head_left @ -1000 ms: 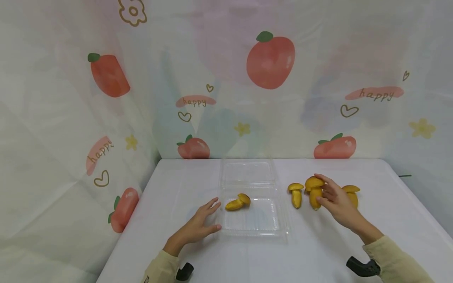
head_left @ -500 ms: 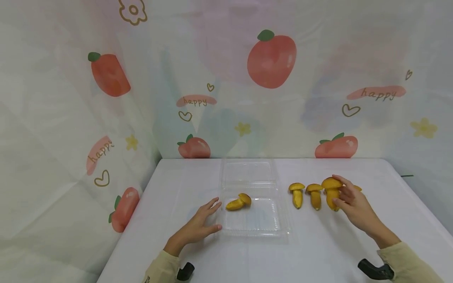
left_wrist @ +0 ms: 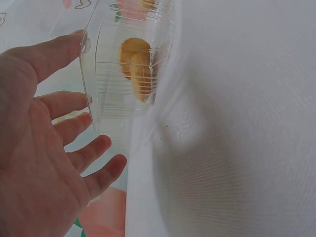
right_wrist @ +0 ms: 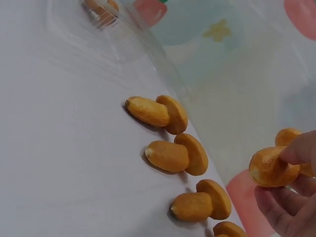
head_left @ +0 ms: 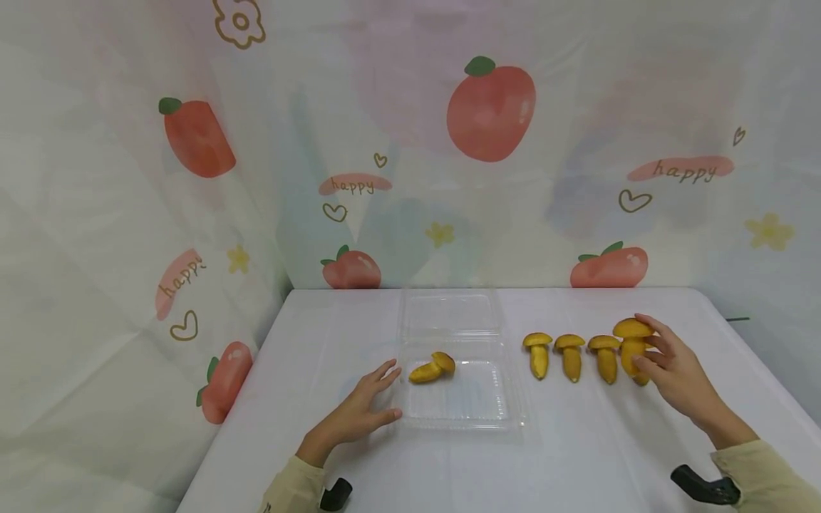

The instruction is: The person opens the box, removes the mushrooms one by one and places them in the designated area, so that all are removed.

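My right hand [head_left: 681, 370] pinches a yellow-brown mushroom [head_left: 631, 349] by its side, cap up, at the right end of a row. In the right wrist view this mushroom [right_wrist: 271, 168] is held up off the table. Three similar mushrooms [head_left: 537, 356] [head_left: 569, 358] [head_left: 605, 359] lie left of it; the right wrist view also shows part of another mushroom [right_wrist: 228, 229] at its bottom edge. My left hand [head_left: 356, 412], fingers spread, touches the left rim of an opened clear plastic clamshell box [head_left: 458, 420]. One mushroom [head_left: 432, 368] lies on its side in the box.
The box's lid [head_left: 449, 313] lies folded back toward the rear wall. A white-covered table [head_left: 346, 320] carries everything. Fruit-printed cloth walls [head_left: 410, 214] close off the back and left side. Black wrist mounts [head_left: 704, 486] sit below both forearms.
My right hand has moved right along the row with the mushroom in its fingers, uncovering the mushrooms left of it. The left hand and the box stay where they were.
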Available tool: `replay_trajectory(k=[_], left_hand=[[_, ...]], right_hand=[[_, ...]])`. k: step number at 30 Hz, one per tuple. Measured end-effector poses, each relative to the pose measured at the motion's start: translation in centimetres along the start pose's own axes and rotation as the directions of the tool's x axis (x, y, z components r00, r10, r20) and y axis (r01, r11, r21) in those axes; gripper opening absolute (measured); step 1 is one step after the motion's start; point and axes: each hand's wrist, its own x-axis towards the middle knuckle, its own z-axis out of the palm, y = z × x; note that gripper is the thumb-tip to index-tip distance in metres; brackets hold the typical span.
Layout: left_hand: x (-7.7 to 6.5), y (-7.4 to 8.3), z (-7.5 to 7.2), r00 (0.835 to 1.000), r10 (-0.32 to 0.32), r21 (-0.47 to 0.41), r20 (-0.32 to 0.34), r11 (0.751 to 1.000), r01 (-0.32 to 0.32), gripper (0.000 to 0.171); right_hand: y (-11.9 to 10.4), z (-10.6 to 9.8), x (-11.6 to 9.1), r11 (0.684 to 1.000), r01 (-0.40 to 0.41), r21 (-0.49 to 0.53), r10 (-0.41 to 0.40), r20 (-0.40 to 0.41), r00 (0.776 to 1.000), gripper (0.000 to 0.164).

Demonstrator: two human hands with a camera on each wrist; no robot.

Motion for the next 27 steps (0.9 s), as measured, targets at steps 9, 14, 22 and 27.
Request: replay_trajectory(k=[9,14,22,27], left_hand=[[-0.1,0.1,0.1,1.000,-0.007,-0.004,-0.001,1.000,0.007,0.073],[-0.2,0.2,0.0,1.000,-0.006,-0.001,0.000,1.000,0.006,0.073],[-0.2,0.2,-0.1,1.000,-0.017,-0.004,0.009,1.000,0.017,0.074],[-0.1,0.2,-0.1,1.000,-0.017,-0.006,0.008,1.000,0.017,0.073]], right_hand=[[2.1,-1.0,-0.2,0.999,-0.051,-0.005,0.051,0.008,0.999,0.069],[3.4,-1.6,-0.1,0.992,-0.125,-0.030,0.125,-0.001,0.992,0.070],[5.0,-2.4,-0.3,0.977,-0.204,-0.057,0.204,-0.007,0.979,0.070],[5.5,-2.8,-0.4,0.974,-0.210,-0.083,0.209,-0.015,0.978,0.068]])
